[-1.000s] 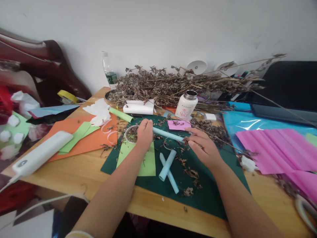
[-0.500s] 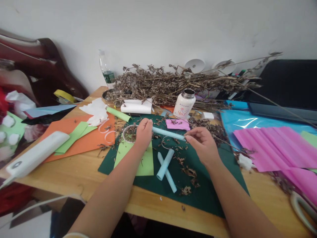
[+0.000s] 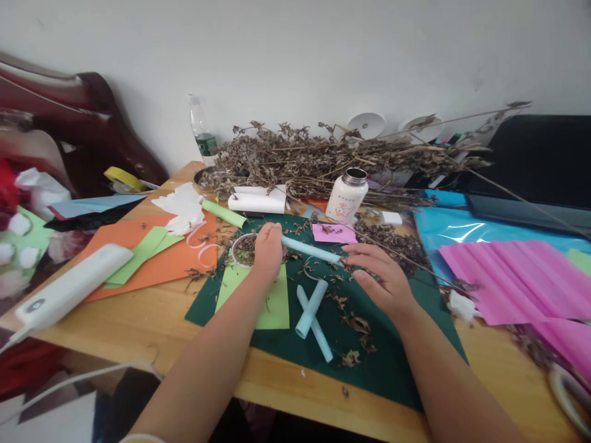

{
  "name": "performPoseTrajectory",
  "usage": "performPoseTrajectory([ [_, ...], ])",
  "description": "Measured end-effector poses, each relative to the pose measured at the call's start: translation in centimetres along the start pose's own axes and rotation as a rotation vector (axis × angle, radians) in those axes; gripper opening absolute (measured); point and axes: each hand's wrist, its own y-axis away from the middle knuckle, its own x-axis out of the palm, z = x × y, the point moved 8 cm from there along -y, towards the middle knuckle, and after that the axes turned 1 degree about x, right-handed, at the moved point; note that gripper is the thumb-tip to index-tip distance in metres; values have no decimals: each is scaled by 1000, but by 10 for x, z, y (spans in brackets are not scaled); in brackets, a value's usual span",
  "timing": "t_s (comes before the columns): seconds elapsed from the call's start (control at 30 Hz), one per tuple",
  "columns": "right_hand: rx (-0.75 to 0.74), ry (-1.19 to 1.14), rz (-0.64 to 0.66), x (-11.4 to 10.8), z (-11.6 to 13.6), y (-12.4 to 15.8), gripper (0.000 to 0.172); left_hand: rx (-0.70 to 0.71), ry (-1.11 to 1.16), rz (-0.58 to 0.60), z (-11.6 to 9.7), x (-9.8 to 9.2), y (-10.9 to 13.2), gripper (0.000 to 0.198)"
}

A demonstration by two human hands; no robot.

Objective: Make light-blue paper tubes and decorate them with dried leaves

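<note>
My left hand is closed around the left end of a light-blue paper tube, held slanting over a dark green mat. At the tube's right end is my right hand, its thumb and fingers apart. Bits of dried leaf show at that end; whether a fingertip touches them I cannot tell. Two more light-blue paper tubes lie crossed on the mat below. Beside my left hand sit a round rim holding crumbled leaves and a light green paper sheet.
Dried plant stems are heaped along the wall. A white open-topped bottle stands before them. Orange paper and a white power strip lie left, pink crepe paper right. Scissors handles show at lower right.
My right thumb and fingers have spread apart, off the tube's right end. My left hand keeps its hold on the tube. The whole view has shifted slightly.
</note>
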Motion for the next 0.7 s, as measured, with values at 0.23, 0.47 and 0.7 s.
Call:
performPoseTrajectory([
  [0.23, -42, 163, 209, 11, -1, 2, 24, -50, -22, -46, 1, -4, 0, 22],
  [0.47, 122, -20, -57, -7, -11, -1, 15, -47, -68, 47, 2, 5, 3, 22],
  [0.7, 257, -124, -184, -13, -17, 3, 14, -35, -96, 83, 4, 7, 1, 24],
])
